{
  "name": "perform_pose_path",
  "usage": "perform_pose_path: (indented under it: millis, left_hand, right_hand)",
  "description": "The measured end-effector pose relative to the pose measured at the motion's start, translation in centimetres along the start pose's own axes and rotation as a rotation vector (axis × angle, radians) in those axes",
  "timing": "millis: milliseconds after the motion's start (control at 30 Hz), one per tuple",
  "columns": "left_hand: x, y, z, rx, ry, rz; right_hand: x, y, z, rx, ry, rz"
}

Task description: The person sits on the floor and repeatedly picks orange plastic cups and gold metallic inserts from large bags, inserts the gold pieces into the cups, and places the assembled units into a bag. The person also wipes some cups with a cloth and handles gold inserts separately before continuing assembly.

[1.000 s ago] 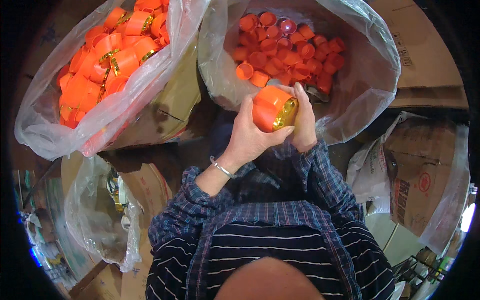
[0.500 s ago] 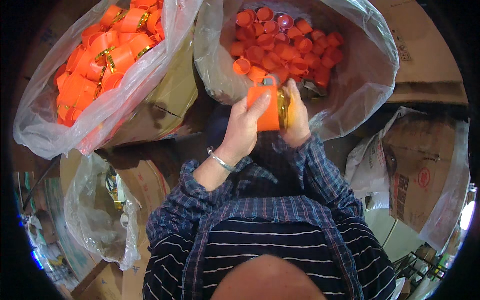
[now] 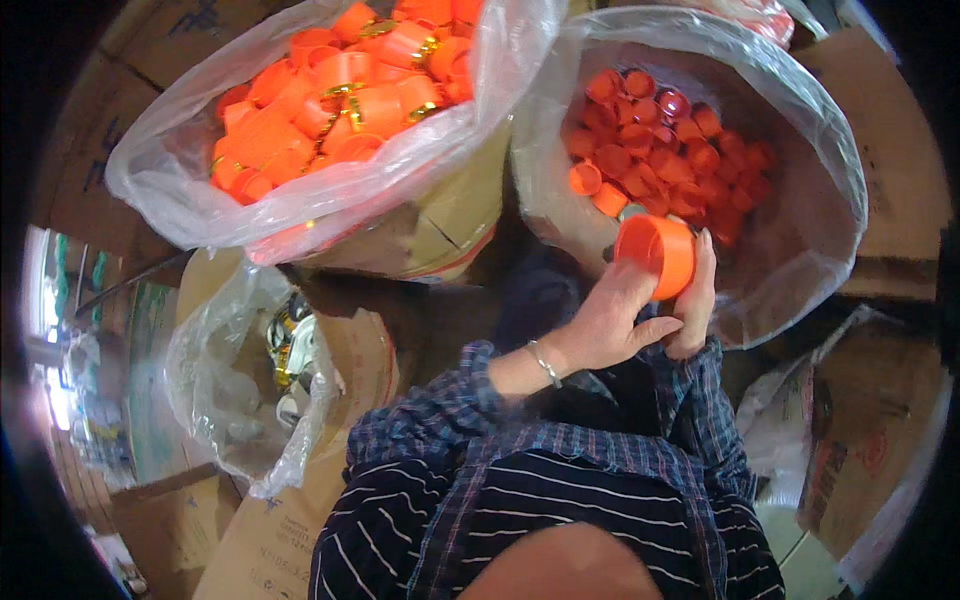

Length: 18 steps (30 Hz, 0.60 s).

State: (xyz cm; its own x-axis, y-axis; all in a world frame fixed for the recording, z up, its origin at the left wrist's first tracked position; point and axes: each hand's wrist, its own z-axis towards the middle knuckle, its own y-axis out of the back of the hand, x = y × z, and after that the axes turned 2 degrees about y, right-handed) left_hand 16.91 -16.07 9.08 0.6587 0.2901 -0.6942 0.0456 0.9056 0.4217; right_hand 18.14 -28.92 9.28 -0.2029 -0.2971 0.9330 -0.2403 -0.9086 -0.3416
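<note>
Gripping an orange plastic cap (image 3: 657, 255) just right of centre, both hands close around it: the left hand (image 3: 607, 325) wraps fingers and thumb on its near side, and the right hand (image 3: 695, 300) presses flat fingers along its far side. A silver bracelet (image 3: 545, 362) circles the left wrist. At one o'clock from the cap, a clear bag (image 3: 800, 130) holds loose small orange caps (image 3: 680, 160). At eleven o'clock, another clear bag (image 3: 300, 215) is heaped with larger orange caps with gold parts (image 3: 340, 110). At eight o'clock sits a cardboard box (image 3: 350, 360).
</note>
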Motion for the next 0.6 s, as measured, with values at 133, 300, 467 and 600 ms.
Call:
perform_pose_path:
  millis: [133, 300, 467, 600]
  left_hand:
    - [0.6, 1.5, 0.4, -0.024, 0.718, -0.846]
    - [1.1, 2.0, 1.6, 0.141, 0.696, -1.133]
    - [-1.0, 0.8, 0.2, 0.039, 0.267, -0.371]
    - [-0.3, 1.1, 0.4, -0.171, 0.875, -1.163]
  right_hand:
    - [-0.9, -0.6, -1.6, 0.159, 0.566, -0.701]
    - [0.6, 0.1, -0.7, 0.110, 0.207, -0.137]
    - [0.6, -0.1, -0.3, 0.083, 0.075, -0.207]
    - [-1.0, 0.2, -1.3, 0.116, 0.564, -0.636]
